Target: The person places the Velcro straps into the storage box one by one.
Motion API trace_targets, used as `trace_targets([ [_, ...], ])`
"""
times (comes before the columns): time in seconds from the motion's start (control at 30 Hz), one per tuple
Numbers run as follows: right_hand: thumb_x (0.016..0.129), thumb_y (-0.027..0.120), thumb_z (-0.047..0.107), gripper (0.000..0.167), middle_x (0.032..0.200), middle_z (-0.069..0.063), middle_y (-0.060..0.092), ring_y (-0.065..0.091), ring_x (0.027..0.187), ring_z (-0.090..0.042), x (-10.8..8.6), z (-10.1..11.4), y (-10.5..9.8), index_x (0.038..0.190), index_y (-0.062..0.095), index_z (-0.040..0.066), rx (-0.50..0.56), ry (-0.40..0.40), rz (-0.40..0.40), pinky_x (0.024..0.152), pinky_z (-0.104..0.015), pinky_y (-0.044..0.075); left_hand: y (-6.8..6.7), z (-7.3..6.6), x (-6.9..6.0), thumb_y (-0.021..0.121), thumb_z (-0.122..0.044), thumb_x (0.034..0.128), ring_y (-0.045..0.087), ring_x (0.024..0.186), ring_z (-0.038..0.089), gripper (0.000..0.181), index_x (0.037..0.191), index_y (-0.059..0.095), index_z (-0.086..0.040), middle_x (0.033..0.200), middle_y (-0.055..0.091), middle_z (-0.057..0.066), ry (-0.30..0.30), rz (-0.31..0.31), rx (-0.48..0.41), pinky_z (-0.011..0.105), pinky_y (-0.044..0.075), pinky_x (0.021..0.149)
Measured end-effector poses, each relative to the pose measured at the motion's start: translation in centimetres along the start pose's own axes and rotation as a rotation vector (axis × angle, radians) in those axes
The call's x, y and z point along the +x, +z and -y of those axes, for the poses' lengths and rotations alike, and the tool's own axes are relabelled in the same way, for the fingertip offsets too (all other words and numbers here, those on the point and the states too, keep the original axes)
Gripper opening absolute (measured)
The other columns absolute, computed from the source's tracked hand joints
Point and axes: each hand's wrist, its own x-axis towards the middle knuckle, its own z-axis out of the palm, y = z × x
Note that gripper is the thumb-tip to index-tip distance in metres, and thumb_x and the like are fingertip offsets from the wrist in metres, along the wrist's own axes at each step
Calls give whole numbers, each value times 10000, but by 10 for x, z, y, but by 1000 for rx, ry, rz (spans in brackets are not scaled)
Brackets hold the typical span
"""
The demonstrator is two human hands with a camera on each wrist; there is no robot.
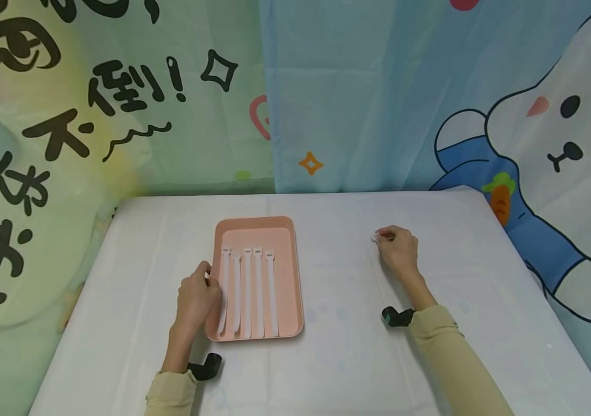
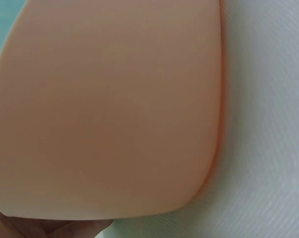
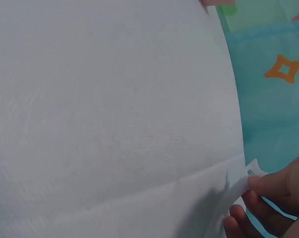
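A shallow pink tray (image 1: 285, 277) lies on the table, left of the middle. Several slim white plastic strips (image 1: 259, 294) with slotted heads lie lengthwise in it, side by side. My left hand (image 1: 197, 294) grips the tray's left rim with curled fingers. Close up, the pink tray surface (image 2: 115, 109) fills most of the left wrist view, with part of the hand at the bottom left. Farther right, my right hand (image 1: 398, 248) pinches a white plastic piece (image 3: 254, 168) with a small hole near its tip. Fingers hide much of that piece.
White cloth covers the table (image 1: 342, 346). Behind it hangs a printed curtain (image 1: 347, 115) with writing at left and a cartoon figure at right. Each wrist carries a black camera, one by the left sleeve (image 1: 170, 390) and another by the right sleeve (image 1: 451, 346).
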Motion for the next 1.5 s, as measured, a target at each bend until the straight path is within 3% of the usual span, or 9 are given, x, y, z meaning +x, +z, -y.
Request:
trace_targets([
  [0.3,981,638,110,212,1070,-212,738,667,1009,-366,-6,21,-5,1104,754,-18,14,-75,11,795,-400,501,0,0,1,502,-39,924,462,495,172,121,1016,574,-7,602,542,72,3,-1,1,281,318,430],
  [0.67,980,663,124,214,1054,-203,751,698,922,-344,-15,51,-6,1116,762,-9,48,-146,63,697,-270,492,0,0,1,484,-38,932,438,496,167,118,1012,567,-16,587,495,52,-3,7,-2,284,303,431],
  [0.9,985,675,146,210,1039,-183,751,682,817,-273,-20,65,-6,1116,763,8,84,-146,93,634,-241,494,0,0,1,496,-41,927,458,503,180,130,1027,575,-14,606,530,69,-10,3,5,296,321,437],
  [1.07,989,675,142,209,1039,-200,745,703,743,-290,-24,73,-7,1128,753,8,165,-121,123,624,-310,575,0,0,1,492,-38,928,456,498,174,134,1030,575,-11,603,531,69,-13,8,0,287,317,435],
  [1.2,990,671,127,215,1064,-215,733,697,749,-272,-27,82,-8,1146,735,-7,250,-91,167,662,-363,613,0,0,1,491,-34,927,454,497,173,130,1026,574,-11,603,530,71,-11,6,-7,285,315,435],
  [1.5,992,667,142,259,1149,-218,709,693,804,-239,-34,99,-3,1200,704,-8,394,-18,274,657,-275,602,0,1,1,494,-41,926,469,507,179,131,1022,577,-11,618,549,82,-12,4,-6,292,324,440],
])
